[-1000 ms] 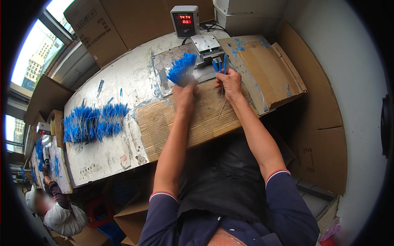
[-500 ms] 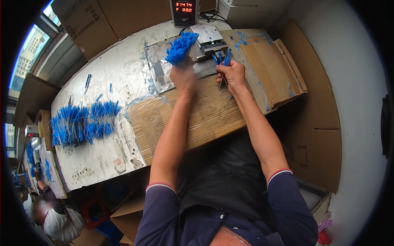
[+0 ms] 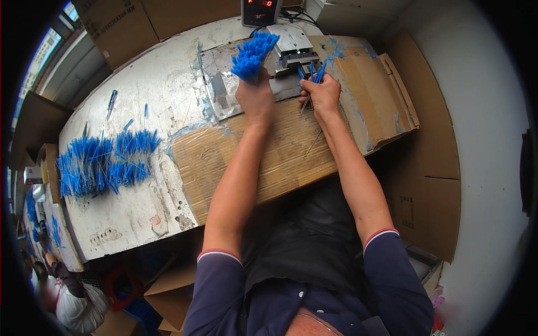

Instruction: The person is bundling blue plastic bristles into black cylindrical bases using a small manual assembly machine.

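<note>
My left hand (image 3: pixel 256 102) is closed round a thick bundle of thin blue-bristled wire brushes (image 3: pixel 253 55), their blue ends fanned upward. To its right, my right hand (image 3: pixel 322 94) is closed on a few similar brushes (image 3: pixel 312 73); blue tips stick up and thin wire stems hang below the fingers. Just beyond both hands sits a small metal machine (image 3: pixel 296 49) with a slotted block, close to the right hand's brush tips. Whether the tips touch it I cannot tell. The left hand is slightly blurred.
Piles of blue brushes (image 3: pixel 87 166) lie on the worn white table (image 3: pixel 140 201) at left, near a pen-like tool (image 3: pixel 112 102). Cardboard (image 3: pixel 246 162) covers the near edge; a cardboard box (image 3: pixel 367 89) stands at right. A display box (image 3: pixel 260 12) is behind. Another person (image 3: pixel 78 302) sits lower left.
Both hands, still holding their brushes, have shifted slightly farther away relative to the table. The display's lit digits differ. The whole view has moved a little.
</note>
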{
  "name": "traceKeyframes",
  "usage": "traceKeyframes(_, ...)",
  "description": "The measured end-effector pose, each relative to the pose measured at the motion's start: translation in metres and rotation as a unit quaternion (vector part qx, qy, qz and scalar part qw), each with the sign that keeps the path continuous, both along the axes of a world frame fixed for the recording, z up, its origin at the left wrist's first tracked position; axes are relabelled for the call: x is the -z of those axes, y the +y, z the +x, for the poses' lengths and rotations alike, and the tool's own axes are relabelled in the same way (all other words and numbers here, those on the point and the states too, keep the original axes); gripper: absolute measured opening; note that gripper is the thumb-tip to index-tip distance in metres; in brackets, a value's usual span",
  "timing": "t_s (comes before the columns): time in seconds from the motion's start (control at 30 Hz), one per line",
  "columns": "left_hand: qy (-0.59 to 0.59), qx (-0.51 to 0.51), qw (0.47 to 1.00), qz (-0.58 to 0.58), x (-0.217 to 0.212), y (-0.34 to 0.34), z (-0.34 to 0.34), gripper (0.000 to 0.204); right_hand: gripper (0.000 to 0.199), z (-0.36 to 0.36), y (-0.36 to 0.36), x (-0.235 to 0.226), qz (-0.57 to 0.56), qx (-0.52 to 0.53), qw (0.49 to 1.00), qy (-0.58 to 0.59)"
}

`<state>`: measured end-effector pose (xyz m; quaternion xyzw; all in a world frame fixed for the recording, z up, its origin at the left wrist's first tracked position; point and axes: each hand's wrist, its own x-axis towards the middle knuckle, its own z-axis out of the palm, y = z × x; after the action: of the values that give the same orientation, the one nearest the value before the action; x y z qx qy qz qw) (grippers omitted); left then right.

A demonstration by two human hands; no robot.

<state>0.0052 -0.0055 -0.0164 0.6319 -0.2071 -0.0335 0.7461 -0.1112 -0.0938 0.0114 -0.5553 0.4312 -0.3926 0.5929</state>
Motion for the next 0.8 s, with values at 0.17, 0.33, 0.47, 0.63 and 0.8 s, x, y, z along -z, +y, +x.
traceKeyframes(0.17, -0.006, 0.002, 1.000, 0.017, 0.001, 0.000, 0.000, 0.013, 0.016, 0.001, -0.004, -0.002, -0.007, -0.010, 1.000, 0.027)
traceKeyframes(0.33, -0.112, -0.071, 0.983, 0.127, 0.001, 0.000, 0.000, 0.016, 0.013, -0.001, -0.004, -0.005, 0.049, -0.020, 0.998, -0.016)
traceKeyframes(0.47, -0.133, -0.033, 0.980, 0.142, -0.004, 0.001, -0.004, 0.019, 0.012, -0.008, -0.006, -0.004, 0.120, -0.028, 0.987, -0.105)
traceKeyframes(0.63, -0.228, 0.022, 0.960, 0.163, -0.010, 0.000, -0.010, 0.015, 0.012, -0.018, -0.005, 0.003, 0.113, -0.052, 0.982, -0.141)
traceKeyframes(0.8, -0.243, 0.025, 0.953, 0.177, -0.012, 0.001, -0.009, 0.011, 0.013, -0.023, -0.002, 0.007, 0.093, -0.033, 0.990, -0.104)
